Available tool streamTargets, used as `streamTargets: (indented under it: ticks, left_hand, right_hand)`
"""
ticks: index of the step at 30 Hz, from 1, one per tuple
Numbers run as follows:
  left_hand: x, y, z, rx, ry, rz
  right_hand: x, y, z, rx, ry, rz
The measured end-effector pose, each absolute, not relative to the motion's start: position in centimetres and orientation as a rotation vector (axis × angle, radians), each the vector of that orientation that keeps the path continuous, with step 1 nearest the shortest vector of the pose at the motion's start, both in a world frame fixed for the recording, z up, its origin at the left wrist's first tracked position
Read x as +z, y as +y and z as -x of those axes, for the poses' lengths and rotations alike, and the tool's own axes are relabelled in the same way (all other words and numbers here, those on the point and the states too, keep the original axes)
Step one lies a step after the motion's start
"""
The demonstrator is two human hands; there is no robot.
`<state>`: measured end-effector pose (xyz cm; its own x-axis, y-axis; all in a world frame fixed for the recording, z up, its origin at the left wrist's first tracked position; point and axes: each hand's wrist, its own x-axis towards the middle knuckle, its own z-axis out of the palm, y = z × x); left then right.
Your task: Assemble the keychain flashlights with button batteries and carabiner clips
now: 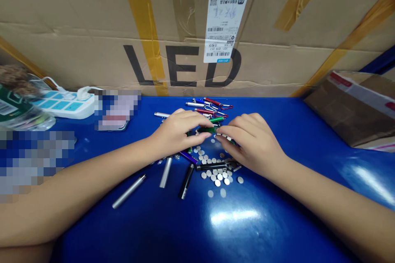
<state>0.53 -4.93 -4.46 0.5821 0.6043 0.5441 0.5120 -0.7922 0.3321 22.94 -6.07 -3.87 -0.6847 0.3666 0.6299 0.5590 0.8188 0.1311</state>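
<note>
At frame centre, the left hand [177, 131] and right hand [249, 139] each pinch 1 end of the green penlight [207, 130] above loose button cells [216, 172]; a level, steady 2-handed grip probably serves best.

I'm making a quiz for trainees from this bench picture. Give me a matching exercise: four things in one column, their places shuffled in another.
Things:
1 green tube
2 power strip
3 button cells
4 silver tube

Places:
A far left of the blue table
B held between left hand and right hand
C lying apart, beside the left forearm
D scattered beside the right hand

Pairs: 1-B, 2-A, 3-D, 4-C
</note>
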Motion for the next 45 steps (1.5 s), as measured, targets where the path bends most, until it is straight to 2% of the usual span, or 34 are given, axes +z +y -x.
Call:
streamTargets:
  ticks: [26, 31, 37, 45]
  left_hand:
    - [-4.7, -5.2, -0.6, 0.913, 0.905, -2.672]
    - [-4.6, -5.1, -0.8, 0.951, 0.934, -2.620]
    - [-4.6, -4.8, -0.7, 1.005, 0.936, -2.576]
    - [-4.4, -4.8, -0.7, 1.134, 1.121, -2.438]
  right_hand:
    - [-4.2, -6.0, -22.7, -0.354, -2.413, 0.690]
    - [-4.5, -6.0, -22.7, -0.253, -2.365, 0.699]
    - [-4.5, -6.3, -22.6, 0.106, -2.091, 0.913]
    - [-5.2, -4.5, -21.4, 0.171, -2.542, 1.026]
